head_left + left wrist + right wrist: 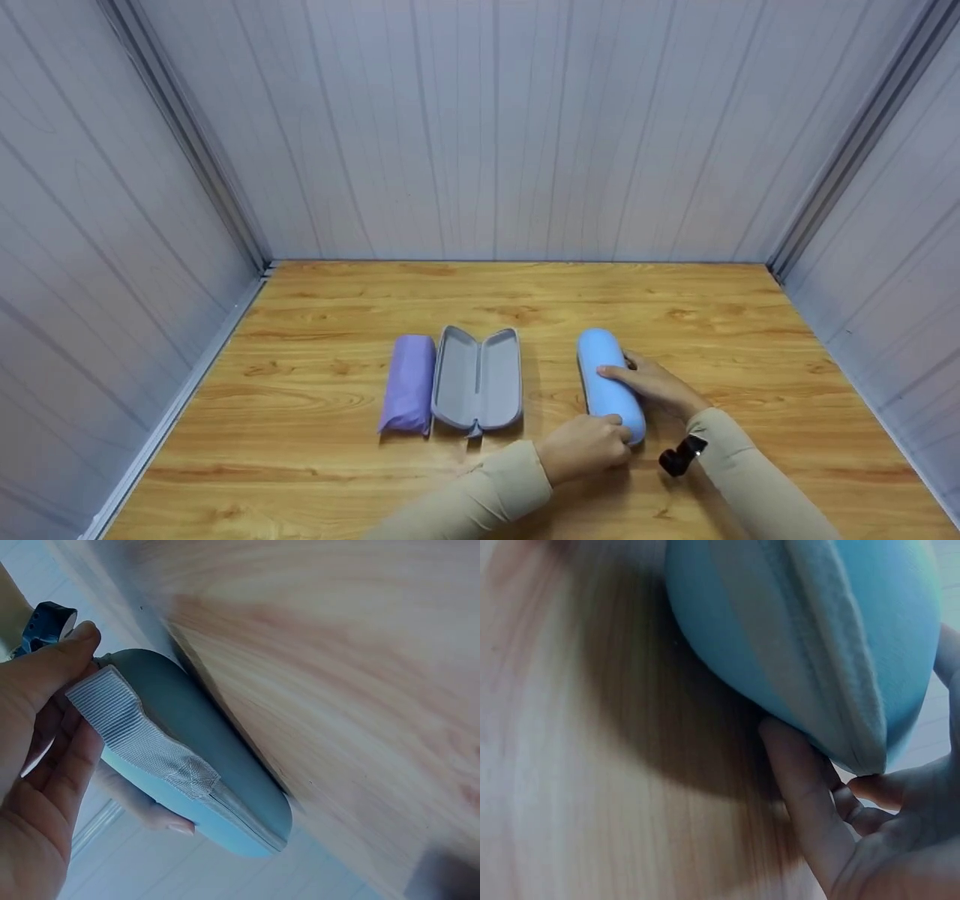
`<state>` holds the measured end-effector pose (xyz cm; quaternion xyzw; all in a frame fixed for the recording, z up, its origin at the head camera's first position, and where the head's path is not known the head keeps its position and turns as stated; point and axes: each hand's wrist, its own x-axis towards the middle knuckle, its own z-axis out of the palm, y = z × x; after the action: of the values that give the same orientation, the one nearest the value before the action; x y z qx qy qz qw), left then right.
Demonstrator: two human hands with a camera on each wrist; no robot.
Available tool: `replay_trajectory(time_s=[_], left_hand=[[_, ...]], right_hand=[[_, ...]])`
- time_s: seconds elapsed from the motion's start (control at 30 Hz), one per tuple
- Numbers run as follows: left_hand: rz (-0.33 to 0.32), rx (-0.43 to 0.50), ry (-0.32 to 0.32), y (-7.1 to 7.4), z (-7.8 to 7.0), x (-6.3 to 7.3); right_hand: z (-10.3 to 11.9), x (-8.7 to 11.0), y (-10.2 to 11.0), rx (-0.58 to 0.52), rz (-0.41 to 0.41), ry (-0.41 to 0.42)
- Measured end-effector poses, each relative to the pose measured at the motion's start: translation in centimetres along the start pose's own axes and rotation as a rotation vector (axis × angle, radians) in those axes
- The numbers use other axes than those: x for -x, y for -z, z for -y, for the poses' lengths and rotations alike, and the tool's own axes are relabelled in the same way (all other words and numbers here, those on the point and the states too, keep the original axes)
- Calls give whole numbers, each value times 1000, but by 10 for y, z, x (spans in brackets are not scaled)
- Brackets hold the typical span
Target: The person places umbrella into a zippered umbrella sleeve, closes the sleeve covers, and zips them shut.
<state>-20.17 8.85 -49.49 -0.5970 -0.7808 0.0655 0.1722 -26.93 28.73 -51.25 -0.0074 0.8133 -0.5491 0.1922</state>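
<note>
A light blue glasses case (600, 367) lies closed on the table, right of the middle. My right hand (660, 386) grips its right side, with the thumb on top. In the right wrist view, fingers (799, 787) reach under the edge of the case, beside its zipper seam. At the near end of the case my left hand (589, 448) holds on with curled fingers. The left wrist view shows a grey ribbed strap (142, 731) there, its end between the thumb and fingers (79, 772); part of the grip is hidden.
Left of the blue case, a grey glasses case (499, 379) lies open like a book. Close beside it is a purple wrapped pouch (409, 382). Pale panel walls (480, 135) stand behind and at both sides of the wooden table (300, 480).
</note>
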Motion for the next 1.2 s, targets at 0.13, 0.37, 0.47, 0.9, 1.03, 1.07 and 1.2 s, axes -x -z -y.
replay_trajectory(time_s=[0.13, 0.37, 0.47, 0.9, 1.03, 1.07, 1.2], left_hand=[[25, -30, -14, 1, 2, 3], [52, -39, -18, 2, 3, 7], [45, -31, -10, 1, 3, 8], [-94, 197, 56, -5, 5, 9], [-142, 298, 150, -6, 4, 9], [-147, 308, 172, -7, 4, 9], [-149, 314, 248, -8, 1, 7]], right_hand=[[-1, -1, 0, -70, 28, -17], [0, -2, 1, -9, 19, 0], [0, -2, 1, 18, 9, -1], [-1, -3, 0, -1, -14, -18], [-1, -3, 1, 19, -17, -9], [-1, -3, 1, 9, -13, -11], [0, -3, 0, 25, 5, 12]])
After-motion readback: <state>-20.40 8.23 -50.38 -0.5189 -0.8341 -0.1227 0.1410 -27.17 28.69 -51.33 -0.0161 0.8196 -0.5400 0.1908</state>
